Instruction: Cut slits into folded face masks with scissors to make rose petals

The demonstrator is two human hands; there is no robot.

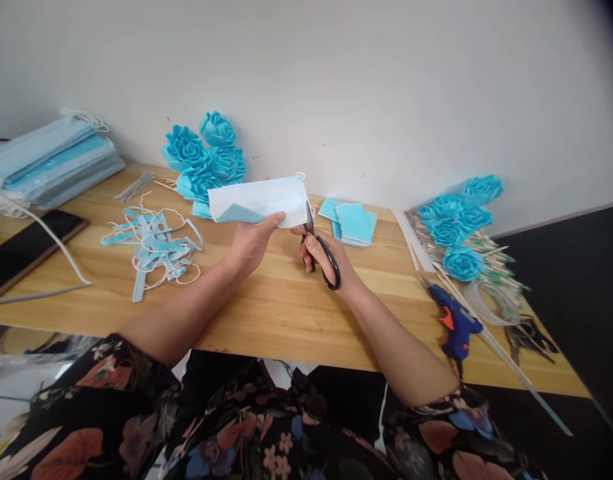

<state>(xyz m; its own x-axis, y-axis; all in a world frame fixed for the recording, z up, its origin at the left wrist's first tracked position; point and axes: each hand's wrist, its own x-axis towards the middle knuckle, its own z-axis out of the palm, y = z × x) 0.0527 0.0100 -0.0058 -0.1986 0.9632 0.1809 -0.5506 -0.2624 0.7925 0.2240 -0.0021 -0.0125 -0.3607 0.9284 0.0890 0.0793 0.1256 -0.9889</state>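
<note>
My left hand [253, 241] pinches the lower edge of a light blue and white face mask [260, 199], held flat above the wooden table [276, 300]. My right hand [322, 257] grips black-handled scissors [322, 248], fingers through the loops. The blades point up and meet the right end of the mask, near its ear loop. Both forearms reach in from the near edge of the table.
A heap of cut mask strips and ear loops [153, 247] lies left. Blue roses [206, 157] stand by the wall, more roses on sticks [459, 223] at right. Cut blue squares [351, 222], a blue glue gun [453, 323], stacked masks [49, 160] and a phone [26, 250] surround me.
</note>
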